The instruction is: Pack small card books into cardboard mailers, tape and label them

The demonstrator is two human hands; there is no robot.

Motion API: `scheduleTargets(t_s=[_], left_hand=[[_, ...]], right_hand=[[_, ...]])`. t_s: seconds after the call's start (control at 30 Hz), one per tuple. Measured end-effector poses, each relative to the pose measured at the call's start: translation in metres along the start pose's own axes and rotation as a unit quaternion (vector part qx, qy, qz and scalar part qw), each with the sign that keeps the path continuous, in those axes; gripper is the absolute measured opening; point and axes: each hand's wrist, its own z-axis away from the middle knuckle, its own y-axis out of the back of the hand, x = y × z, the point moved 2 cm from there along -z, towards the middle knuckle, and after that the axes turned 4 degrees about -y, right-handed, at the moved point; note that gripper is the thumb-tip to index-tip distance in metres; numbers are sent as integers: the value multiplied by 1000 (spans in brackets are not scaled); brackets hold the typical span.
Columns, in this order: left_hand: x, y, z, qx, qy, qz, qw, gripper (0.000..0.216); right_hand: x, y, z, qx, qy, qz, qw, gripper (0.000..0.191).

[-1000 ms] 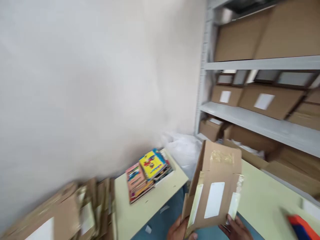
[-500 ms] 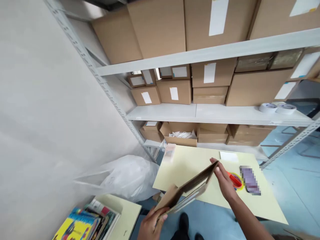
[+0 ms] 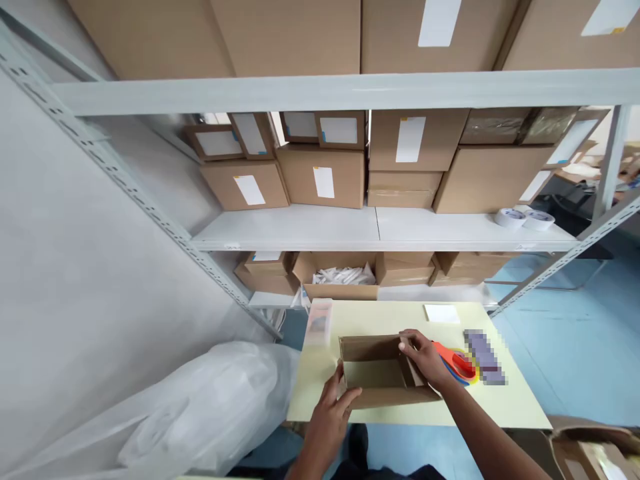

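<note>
While the left hand [image 3: 331,405] grasps the near left corner of the cardboard box [image 3: 395,398], I see from my remote seat the right hand [image 3: 424,359] with its fingers gripping the right end. The box sits by the near edge of the pale table [image 3: 505,412]; white paper [image 3: 442,313] lies far right.

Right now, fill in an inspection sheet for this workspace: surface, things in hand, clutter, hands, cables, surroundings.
Surface: pale yellow table.
Things in hand: open-topped cardboard box.
Clutter: red item, pixelated purple item, white sheet on the table's right.
Hands: left hand holds the box's near left corner; right hand the right end.
Cables: whitish strands by the shelving; cannot tell whether cables.
Surroundings: shelving stacked with cartons; white plastic bag at left.
</note>
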Motion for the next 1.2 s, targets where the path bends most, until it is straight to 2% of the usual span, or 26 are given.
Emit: scheduleTargets(t_s=[0.2, 0.33, 0.4, 0.53, 0.63, 0.7, 0.8, 0.9, 0.97, 1.07, 1.13, 1.2], left_hand=[[-36, -3, -33, -3, -111, -13, 994, 39], [-49, -12, -36, -22, -171, -33, 985, 45], [-52, -13, -39, -40, -172, -25, 984, 44], [-54, -4, -54, -72, -113, 37, 990, 29], [-57, -2, -63, -68, -40, 87, 993, 25], [-61, -6, -67, -31, 27, 114, 993, 27], [-64, -17, -69, 71, 128, 145, 979, 38], [-60, -25, -71, 131, 157, 176, 963, 53], [-55, -26, -73, 126, 147, 172, 966, 60], [-48, -25, -78, 86, 123, 121, 981, 49], [-47, -25, -82, 75, 122, 97, 985, 38], [-49, -29, -86, 81, 151, 108, 979, 33]], right_hand=[[17, 4, -35, 108, -10, 43, 993, 34], [31, 0, -46, 124, -24, 106, 986, 36], [32, -2, -49, 126, -14, 123, 984, 36], [28, -2, -53, 66, -8, 53, 996, 37], [27, 1, -53, 21, -42, -31, 998, 38], [27, 2, -53, -3, -70, -114, 991, 30], [30, 2, -50, -12, -116, -239, 964, 20], [31, 2, -44, 13, -131, -291, 947, 25], [29, 2, -40, 23, -111, -249, 962, 29], [25, 0, -35, 33, -60, -96, 993, 32], [24, -2, -31, 51, -39, -19, 998, 43], [26, -5, -26, 74, -40, 22, 996, 55]])
